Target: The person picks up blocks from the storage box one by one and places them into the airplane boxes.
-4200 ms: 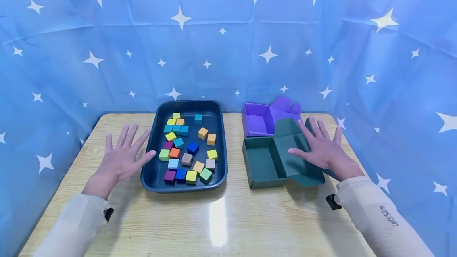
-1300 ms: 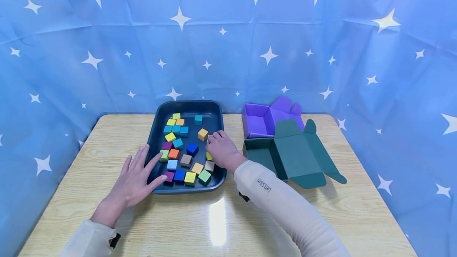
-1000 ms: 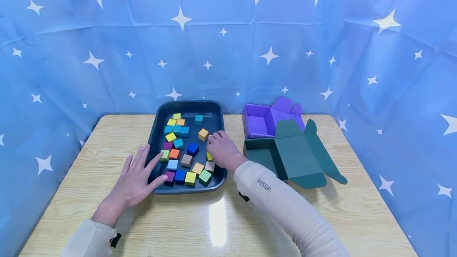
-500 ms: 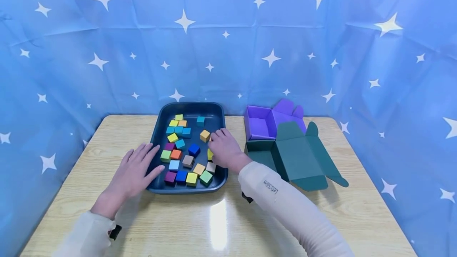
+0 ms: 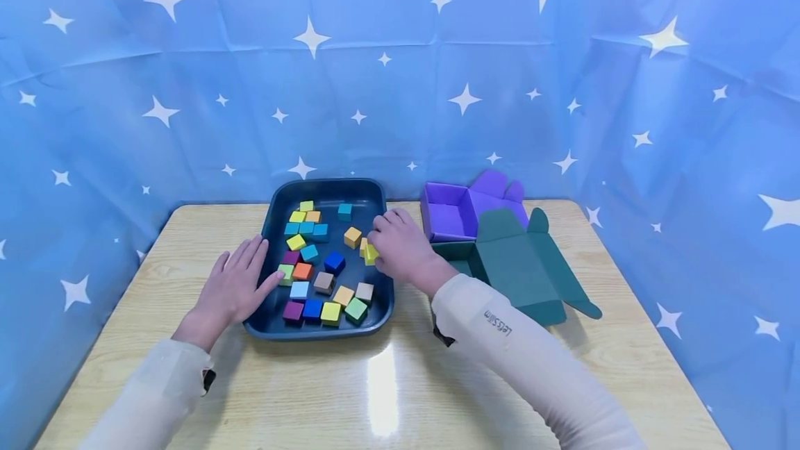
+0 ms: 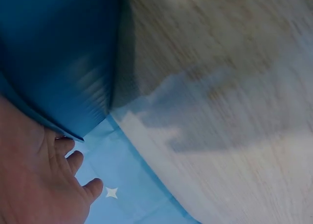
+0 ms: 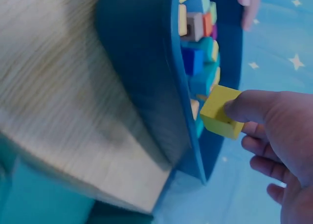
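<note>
My right hand [image 5: 405, 247] pinches a yellow cube [image 7: 219, 110], the thumb flat against one face. In the right wrist view the cube is lifted at the height of the rim of the dark blue tray [image 7: 139, 82]; in the head view it overlaps the tray's right side. My left hand [image 5: 234, 285] lies along the tray's left rim with its fingers straight, its thumb over the edge near a light green cube [image 5: 285, 274]. The left wrist view shows the fingers beside the tray wall [image 6: 58, 53]. Several other coloured cubes lie in the tray, among them a blue one [image 5: 334, 262].
Right of the tray stands a green cardboard box [image 5: 520, 266], lid folded open to the right, its near part hidden by my right forearm. Behind it is a purple box [image 5: 448, 217], also with its lid open. A blue star-patterned cloth [image 5: 400, 89] surrounds the wooden table [image 5: 325, 394].
From above the green box, my right hand has come to the tray and lifted the yellow cube, now shifting slightly right. My left hand has moved onto the tray's left rim.
</note>
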Action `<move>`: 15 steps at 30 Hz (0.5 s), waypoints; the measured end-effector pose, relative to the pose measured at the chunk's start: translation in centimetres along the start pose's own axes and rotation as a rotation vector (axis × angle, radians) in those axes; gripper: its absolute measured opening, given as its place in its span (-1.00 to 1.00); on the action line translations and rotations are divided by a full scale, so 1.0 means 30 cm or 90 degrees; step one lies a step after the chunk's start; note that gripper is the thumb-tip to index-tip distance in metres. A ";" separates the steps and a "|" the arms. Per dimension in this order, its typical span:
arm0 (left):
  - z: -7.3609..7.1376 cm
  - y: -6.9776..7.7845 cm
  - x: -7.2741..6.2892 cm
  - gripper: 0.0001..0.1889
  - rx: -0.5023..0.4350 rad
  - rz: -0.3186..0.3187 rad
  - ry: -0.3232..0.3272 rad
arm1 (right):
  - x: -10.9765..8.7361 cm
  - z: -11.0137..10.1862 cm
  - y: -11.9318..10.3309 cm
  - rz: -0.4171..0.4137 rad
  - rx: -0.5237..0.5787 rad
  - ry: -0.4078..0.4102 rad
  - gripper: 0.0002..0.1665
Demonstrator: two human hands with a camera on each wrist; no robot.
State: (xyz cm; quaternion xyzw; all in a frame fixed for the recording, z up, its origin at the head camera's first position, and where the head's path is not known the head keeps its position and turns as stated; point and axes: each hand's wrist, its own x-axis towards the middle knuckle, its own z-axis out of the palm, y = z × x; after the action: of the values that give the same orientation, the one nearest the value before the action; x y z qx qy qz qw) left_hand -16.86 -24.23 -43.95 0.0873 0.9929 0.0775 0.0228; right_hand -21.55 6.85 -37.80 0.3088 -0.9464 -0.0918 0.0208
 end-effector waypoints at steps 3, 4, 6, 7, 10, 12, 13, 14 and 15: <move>0.014 -0.006 0.001 -0.09 -0.009 -0.006 -0.003 | -0.026 -0.016 0.037 0.009 0.011 0.019 -0.56; 0.017 -0.007 0.002 -0.08 -0.012 -0.008 -0.002 | -0.036 -0.020 0.051 0.013 0.016 0.026 -0.58; 0.020 -0.008 0.001 -0.07 -0.016 -0.013 0.000 | -0.055 -0.024 0.083 0.021 0.026 0.037 -0.62; 0.022 -0.009 0.001 -0.06 -0.018 -0.015 0.002 | -0.066 -0.026 0.099 0.024 0.030 0.041 -0.63; 0.025 -0.010 -0.002 -0.05 -0.021 -0.024 0.004 | -0.099 -0.026 0.145 0.038 0.038 0.045 -0.64; 0.028 -0.011 -0.004 -0.05 -0.022 -0.028 0.006 | -0.123 -0.019 0.174 0.050 0.038 0.041 -0.64; 0.030 -0.011 -0.004 -0.05 -0.022 -0.029 0.007 | -0.134 -0.014 0.188 0.057 0.036 0.038 -0.64; 0.032 -0.011 -0.004 -0.04 -0.023 -0.029 0.009 | -0.145 -0.006 0.202 0.064 0.034 0.035 -0.64; 0.033 -0.011 -0.004 -0.04 -0.024 -0.030 0.010 | -0.155 0.003 0.215 0.070 0.032 0.031 -0.65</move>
State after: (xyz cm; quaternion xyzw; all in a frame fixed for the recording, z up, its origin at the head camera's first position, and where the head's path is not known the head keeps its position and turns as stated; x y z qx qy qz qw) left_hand -16.74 -24.43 -44.98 0.0632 0.9932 0.0965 0.0186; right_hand -21.53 14.71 -36.61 0.2587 -0.9632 -0.0596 0.0409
